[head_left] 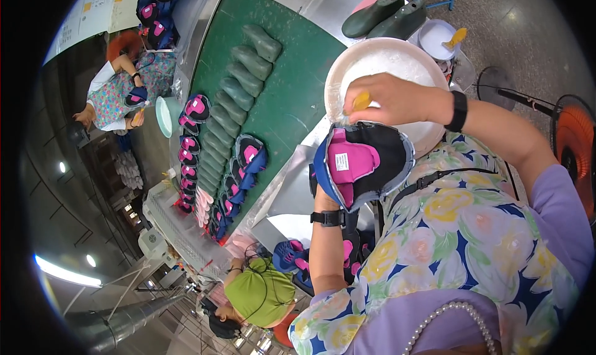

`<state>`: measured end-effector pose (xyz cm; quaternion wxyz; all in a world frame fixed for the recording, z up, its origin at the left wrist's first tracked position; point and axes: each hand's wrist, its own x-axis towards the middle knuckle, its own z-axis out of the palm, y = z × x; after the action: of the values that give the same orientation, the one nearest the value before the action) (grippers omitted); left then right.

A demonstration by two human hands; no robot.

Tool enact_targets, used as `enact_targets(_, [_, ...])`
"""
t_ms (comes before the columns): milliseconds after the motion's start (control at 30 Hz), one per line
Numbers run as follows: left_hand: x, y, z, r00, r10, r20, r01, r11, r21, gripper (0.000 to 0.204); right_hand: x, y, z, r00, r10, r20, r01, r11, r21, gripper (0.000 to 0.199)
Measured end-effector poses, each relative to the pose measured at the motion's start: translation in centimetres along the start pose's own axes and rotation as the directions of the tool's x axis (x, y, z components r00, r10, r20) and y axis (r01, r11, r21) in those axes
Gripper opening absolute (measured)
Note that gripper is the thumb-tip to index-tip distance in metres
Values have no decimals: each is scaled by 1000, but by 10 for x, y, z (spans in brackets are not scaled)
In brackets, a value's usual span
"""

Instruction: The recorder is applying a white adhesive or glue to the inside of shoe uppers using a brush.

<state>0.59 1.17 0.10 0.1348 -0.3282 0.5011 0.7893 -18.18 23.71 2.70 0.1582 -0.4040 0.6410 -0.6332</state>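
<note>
Head view: crosswise shoe upper [365, 162], hollow upward

Clear lane: flat green tabletop [301, 91].
I can reach between dark-green foot-shaped lasts [236, 94] and the round cream basin [333, 77]; the blue-black-pink fabric shoe upper [360, 162] crowds my right hand [394, 98].

A lavender short-sleeved top [564, 193] shows beneath an apron [428, 240] flowered in yellow, pink, green and navy; a buckled black strap [428, 179] crosses it, black bands [458, 111] circle both wrists, white beads [458, 304] form a necklace
</note>
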Motion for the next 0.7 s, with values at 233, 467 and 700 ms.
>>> enact_targets(233, [-1,11,-10,995,97,10,-97,995,11,54,-18,8,-18,954,194,228,-151,970,-192,14])
enact_targets(467, [-7,18,12,972,230,51,-235,961,143,56,2,-3,0,998,41,48,-41,999,-9,14])
enact_targets(700, [-13,22,-11,982,182,42,-184,981,56,55,-31,18,-8,946,304,114,-288,948,-139,19])
